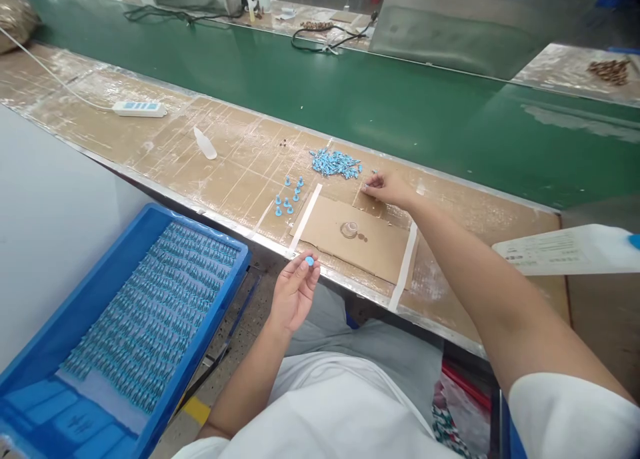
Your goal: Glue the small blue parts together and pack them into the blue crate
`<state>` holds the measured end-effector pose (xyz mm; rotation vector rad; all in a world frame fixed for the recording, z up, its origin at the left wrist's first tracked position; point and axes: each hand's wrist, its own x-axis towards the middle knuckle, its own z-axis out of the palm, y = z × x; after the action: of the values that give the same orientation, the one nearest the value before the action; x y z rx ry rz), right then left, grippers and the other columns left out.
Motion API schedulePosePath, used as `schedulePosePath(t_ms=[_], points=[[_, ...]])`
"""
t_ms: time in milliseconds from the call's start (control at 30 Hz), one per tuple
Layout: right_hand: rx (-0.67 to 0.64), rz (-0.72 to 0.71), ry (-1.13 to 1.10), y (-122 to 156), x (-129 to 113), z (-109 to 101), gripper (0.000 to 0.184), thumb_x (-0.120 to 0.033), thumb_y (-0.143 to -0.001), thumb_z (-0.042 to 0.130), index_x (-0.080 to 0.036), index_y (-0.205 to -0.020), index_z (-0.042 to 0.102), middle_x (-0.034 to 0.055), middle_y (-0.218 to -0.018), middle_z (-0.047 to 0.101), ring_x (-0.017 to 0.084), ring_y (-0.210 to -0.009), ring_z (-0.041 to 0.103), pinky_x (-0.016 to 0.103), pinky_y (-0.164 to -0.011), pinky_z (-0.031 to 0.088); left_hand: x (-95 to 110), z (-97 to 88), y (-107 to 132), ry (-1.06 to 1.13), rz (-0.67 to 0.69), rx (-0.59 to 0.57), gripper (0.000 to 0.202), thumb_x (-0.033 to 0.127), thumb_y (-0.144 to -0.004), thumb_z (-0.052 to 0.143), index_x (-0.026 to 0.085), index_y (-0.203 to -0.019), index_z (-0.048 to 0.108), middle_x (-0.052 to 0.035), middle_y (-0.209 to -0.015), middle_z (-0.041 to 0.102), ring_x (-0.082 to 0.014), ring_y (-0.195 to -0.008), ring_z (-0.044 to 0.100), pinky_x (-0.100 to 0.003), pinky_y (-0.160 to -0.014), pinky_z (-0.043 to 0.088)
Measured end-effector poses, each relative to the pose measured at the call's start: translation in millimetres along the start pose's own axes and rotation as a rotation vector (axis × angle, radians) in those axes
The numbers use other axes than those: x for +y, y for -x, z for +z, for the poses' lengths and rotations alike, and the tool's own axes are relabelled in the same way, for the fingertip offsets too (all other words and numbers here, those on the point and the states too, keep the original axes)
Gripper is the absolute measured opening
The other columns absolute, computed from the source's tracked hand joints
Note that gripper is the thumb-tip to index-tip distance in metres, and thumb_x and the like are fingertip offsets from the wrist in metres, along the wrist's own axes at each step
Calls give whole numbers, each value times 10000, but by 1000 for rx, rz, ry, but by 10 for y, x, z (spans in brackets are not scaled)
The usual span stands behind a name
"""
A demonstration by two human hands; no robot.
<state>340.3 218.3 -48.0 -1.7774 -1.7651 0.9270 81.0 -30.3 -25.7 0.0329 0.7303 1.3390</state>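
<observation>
My left hand is raised just off the table's front edge, thumb and fingers pinching a small blue round piece. Beyond it, my right hand rests low over the table, right of a heap of small blue pieces. Its fingers are curled together, and whatever they hold is too small to make out. Several blue pieces with round bases stand upright left of the taped cardboard sheet. On that sheet sits a small clear round dish, with wet-looking dark spots beside it.
At lower left, a blue tray holds rows of similar pieces. A white squeeze bottle and a power strip lie on the table. A large white bottle is at right. Behind runs a green conveyor belt.
</observation>
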Motion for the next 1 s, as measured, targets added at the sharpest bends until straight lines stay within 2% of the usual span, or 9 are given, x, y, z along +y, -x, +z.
schedulePosePath(t_ms=[100,167,300,400,500,567,700,800,1000], points=[[67,14,-304,226,-16,-1,335,-228,-664,811,-132,-958,682,36,-687,690,153,-554,616,310,-562,544,8,4,20,17,-24,-27,238,137,-757,750,122,-992,721,-70,-945,722,-98,-832,691,-162,-787,564],[160,-57,-358,405,5,24,389,-271,-673,807,-151,-1023,689,49,-756,716,178,-609,654,330,-583,563,7,7,32,26,-35,-51,249,159,-745,767,134,-989,724,-68,-942,725,-90,-797,687,-155,-750,571],[320,-210,-88,738,140,141,238,-349,-754,739,-196,-935,747,64,-875,750,221,-737,700,395,-749,581,-25,15,45,17,-58,-55,239,170,-729,782,145,-960,726,-63,-927,729,-85,-765,686,-147,-716,574],[298,-282,74,885,249,227,183,-355,-820,674,-245,-944,753,45,-984,750,244,-889,705,426,-873,557,-59,19,50,9,-73,-34,217,148,-731,773,149,-943,724,-64,-943,731,-98,-791,695,-167,-730,584],[293,-299,131,958,267,269,167,-348,-844,650,-263,-945,753,31,-1031,742,256,-1002,684,442,-953,522,-86,7,59,3,-83,-24,227,129,-723,774,149,-944,724,-69,-973,731,-110,-816,702,-183,-748,587],[368,-276,42,1007,207,294,184,-361,-834,664,-248,-948,754,39,-1022,745,255,-985,691,425,-937,533,-97,-9,67,-1,-84,-27,237,124,-713,779,149,-943,726,-69,-971,733,-112,-826,704,-181,-759,584],[541,-239,-310,1165,-17,411,293,-423,-784,720,-193,-964,748,68,-943,755,242,-830,717,392,-772,588,-107,-32,72,4,-63,-41,237,143,-717,781,145,-948,730,-66,-955,737,-98,-819,700,-154,-768,569],[545,-258,-375,1280,-133,535,268,-432,-771,731,-226,-941,753,45,-952,754,242,-855,714,408,-799,587,-107,-28,64,-1,-80,-41,229,149,-726,773,143,-950,729,-66,-947,735,-93,-808,696,-151,-760,567],[449,-333,-192,1326,-65,640,167,-423,-815,679,-321,-922,755,19,-928,746,243,-880,701,435,-871,553,-107,-17,63,-26,-94,-19,233,139,-716,777,143,-944,730,-66,-947,738,-104,-802,702,-173,-762,575]])
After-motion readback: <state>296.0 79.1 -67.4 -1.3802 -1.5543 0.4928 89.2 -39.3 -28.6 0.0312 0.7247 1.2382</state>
